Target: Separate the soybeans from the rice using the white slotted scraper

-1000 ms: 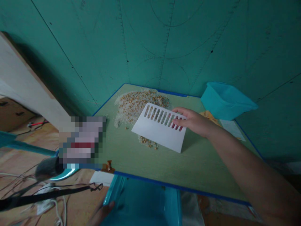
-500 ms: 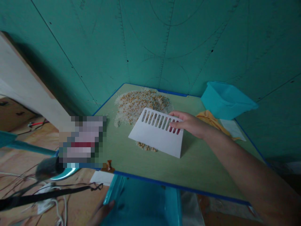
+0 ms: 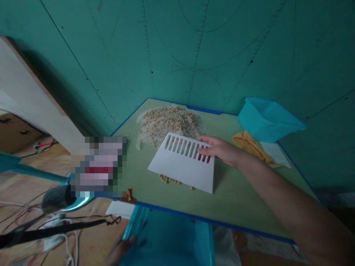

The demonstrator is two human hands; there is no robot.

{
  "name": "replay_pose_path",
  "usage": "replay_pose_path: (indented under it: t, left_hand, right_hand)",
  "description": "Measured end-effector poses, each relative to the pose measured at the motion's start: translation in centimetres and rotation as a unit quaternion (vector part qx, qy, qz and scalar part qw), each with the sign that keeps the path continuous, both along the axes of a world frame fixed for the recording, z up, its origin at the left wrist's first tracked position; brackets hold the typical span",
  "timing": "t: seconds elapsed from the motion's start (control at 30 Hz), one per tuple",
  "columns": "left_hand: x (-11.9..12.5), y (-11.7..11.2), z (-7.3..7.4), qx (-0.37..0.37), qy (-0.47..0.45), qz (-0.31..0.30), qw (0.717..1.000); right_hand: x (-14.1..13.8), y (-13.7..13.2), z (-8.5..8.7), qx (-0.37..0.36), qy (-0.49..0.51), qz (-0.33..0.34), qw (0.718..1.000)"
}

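Observation:
My right hand (image 3: 222, 149) grips the right edge of a white slotted plastic sheet (image 3: 181, 168), its thumb on the near face over the slots. The sheet leans over the table between a heap of round yellow beans mixed with pale grains (image 3: 169, 123) and the table's front edge. A small cluster of beans (image 3: 168, 180) shows along its lower edge; whatever else lies behind it is hidden. Down at the front, my left hand (image 3: 122, 249) is closed on the left rim of a turquoise bin (image 3: 209, 244), set just below the table edge.
A second turquoise bin (image 3: 269, 120) stands at the table's back right, beside a yellow cloth (image 3: 251, 147) and a white sheet of paper. A green wall rises behind. At left are a blurred-out item (image 3: 102, 162), a black pole (image 3: 55, 229) and cables on the floor.
My right hand has drawn the slotted sheet slightly toward me and left, with the small bean cluster moving nearer the front edge. My left hand stays on the bin.

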State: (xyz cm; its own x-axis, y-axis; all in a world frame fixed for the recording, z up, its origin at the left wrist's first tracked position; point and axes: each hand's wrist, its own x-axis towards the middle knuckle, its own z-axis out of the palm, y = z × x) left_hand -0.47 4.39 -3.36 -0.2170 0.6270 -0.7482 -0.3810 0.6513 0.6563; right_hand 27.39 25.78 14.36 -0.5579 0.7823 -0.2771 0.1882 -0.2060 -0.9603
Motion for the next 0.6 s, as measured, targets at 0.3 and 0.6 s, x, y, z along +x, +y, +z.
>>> replay_pose_path:
  t: [0.3,0.6]
  left_hand:
    - [0.5,0.0,1.6,0.021,-0.025,0.067,0.997]
    - [1.9,0.6,3.8,0.009,-0.122,0.121,0.985]
  right_hand:
    - [-0.2,-0.2,-0.3,-0.028,0.009,0.007,1.0]
    - [-0.5,-0.5,-0.4,-0.03,0.005,0.025,0.999]
